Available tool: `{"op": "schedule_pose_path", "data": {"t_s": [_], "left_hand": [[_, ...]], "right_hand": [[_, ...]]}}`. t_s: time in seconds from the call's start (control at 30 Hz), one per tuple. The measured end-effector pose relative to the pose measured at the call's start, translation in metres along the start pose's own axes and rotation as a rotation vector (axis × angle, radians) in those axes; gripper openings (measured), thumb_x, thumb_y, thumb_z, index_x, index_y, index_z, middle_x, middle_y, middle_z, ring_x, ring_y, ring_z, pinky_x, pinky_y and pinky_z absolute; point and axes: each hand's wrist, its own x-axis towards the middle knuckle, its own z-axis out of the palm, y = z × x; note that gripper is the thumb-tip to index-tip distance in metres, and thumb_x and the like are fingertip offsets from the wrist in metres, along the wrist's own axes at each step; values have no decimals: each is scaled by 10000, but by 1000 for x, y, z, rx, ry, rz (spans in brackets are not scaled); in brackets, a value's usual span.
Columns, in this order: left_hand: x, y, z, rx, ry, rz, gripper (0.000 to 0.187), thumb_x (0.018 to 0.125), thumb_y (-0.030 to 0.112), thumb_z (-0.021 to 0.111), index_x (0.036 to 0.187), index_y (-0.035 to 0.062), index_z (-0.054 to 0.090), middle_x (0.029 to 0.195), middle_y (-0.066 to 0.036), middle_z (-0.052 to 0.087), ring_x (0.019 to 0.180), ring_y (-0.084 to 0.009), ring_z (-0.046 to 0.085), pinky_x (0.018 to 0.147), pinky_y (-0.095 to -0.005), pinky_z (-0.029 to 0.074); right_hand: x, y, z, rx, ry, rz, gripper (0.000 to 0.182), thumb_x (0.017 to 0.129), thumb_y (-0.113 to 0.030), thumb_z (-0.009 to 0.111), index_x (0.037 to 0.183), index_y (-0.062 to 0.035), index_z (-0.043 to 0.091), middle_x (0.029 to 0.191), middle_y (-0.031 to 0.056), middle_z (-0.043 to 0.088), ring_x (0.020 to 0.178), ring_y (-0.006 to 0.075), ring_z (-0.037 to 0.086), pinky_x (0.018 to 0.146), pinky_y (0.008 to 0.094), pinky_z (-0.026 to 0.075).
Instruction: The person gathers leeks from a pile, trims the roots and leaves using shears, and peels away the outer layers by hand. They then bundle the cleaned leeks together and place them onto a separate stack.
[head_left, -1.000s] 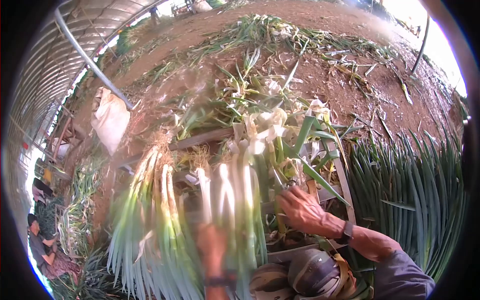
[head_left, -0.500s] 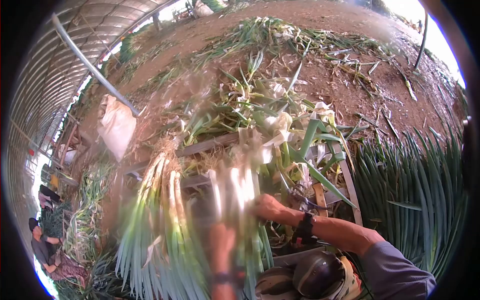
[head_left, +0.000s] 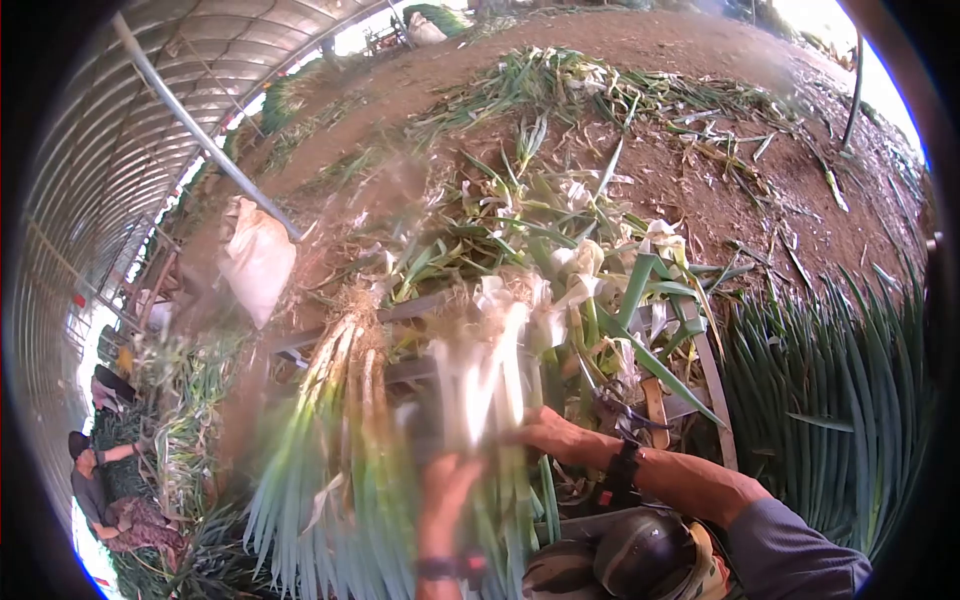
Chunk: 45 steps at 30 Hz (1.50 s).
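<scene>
A bunch of green onions [head_left: 484, 385] with clean white stems lies between my hands, its roots pointing away from me. My left hand [head_left: 450, 485], blurred, is closed round the stalks from the left, below the white part. From the right, my right hand [head_left: 548, 432] is closed against the same bunch; its fingertips are partly hidden behind the stems. To the left lies another pile of green onions [head_left: 335, 420], with brownish, rooty ends and long green leaves. Both wrists carry a dark band.
Slats of a wooden rack [head_left: 712, 390] support the onions. Peeled leaves [head_left: 560, 240] are heaped beyond it. Dense green onion tops [head_left: 830, 400] stand at right. A pale sack [head_left: 257, 262] sits by a metal pole [head_left: 190, 130]. Another person [head_left: 105, 500] sits at far left.
The view has shifted slightly, so the scene appears a little further right and lower. Both hands stay at the bunch, and the left hand shows less blur.
</scene>
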Motion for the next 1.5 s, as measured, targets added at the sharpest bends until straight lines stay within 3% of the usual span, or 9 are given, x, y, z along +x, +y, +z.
{"op": "schedule_pose_path", "data": {"t_s": [0.2,0.27,0.4,0.53,0.63,0.77,1.03,1.33,1.5], "left_hand": [[-6,18,9,-20,253,3,472,858,421,705,865,-50,683,731,-39,563,674,-168,515,630,-350,414],[-8,24,5,-69,318,125,468,871,430,691,765,-20,625,685,-31,516,645,-147,475,592,-357,380],[-11,29,-1,170,287,75,469,863,410,668,726,-27,563,655,-45,471,634,-156,432,587,-379,368],[3,-29,2,-112,9,110,381,851,359,677,857,-21,655,779,-67,579,776,-175,548,627,-339,434],[-24,28,12,-97,-210,128,361,843,291,729,1045,-7,703,916,-94,670,937,-208,627,746,-342,527],[-19,-2,31,318,147,363,355,824,215,771,1120,27,709,1038,-151,717,959,-251,691,813,-372,592],[-91,80,4,144,251,-23,490,702,288,813,1016,-71,701,917,-186,750,751,-279,708,715,-380,549],[-146,98,15,443,220,65,423,755,298,770,1028,-20,707,916,-174,733,827,-298,703,789,-389,538],[-187,36,-2,404,131,86,449,885,233,740,1257,8,628,1107,-179,696,1001,-312,671,852,-438,536]], "right_hand": [[-8,5,8,-77,21,-277,368,937,-69,547,1287,-69,661,1102,144,686,971,236,666,808,340,554],[-20,-9,11,188,-16,61,376,930,-77,558,1292,-75,659,1160,158,677,1013,260,660,854,345,546],[-15,-15,11,-403,-104,-434,351,1018,-103,487,1338,-92,632,1250,166,632,1065,273,629,914,352,521],[-11,-36,19,155,-75,21,548,980,-561,550,1167,-69,702,803,104,691,729,251,693,649,372,572],[1,-21,24,103,-154,-8,627,969,-635,517,1261,-101,670,903,133,704,818,277,701,704,395,577],[4,-33,38,40,-229,3,638,911,-544,613,1349,-85,545,1079,181,617,947,321,659,792,415,559],[-39,-113,-11,-229,327,-84,943,795,-361,805,1526,-53,295,1431,277,442,1204,408,576,969,455,522],[55,-94,-8,67,331,-272,421,819,-60,658,1202,85,558,1144,284,596,1018,411,620,852,474,518],[91,-93,-88,536,898,-553,160,905,-50,573,1011,43,648,832,79,664,723,232,646,623,373,532]]}}
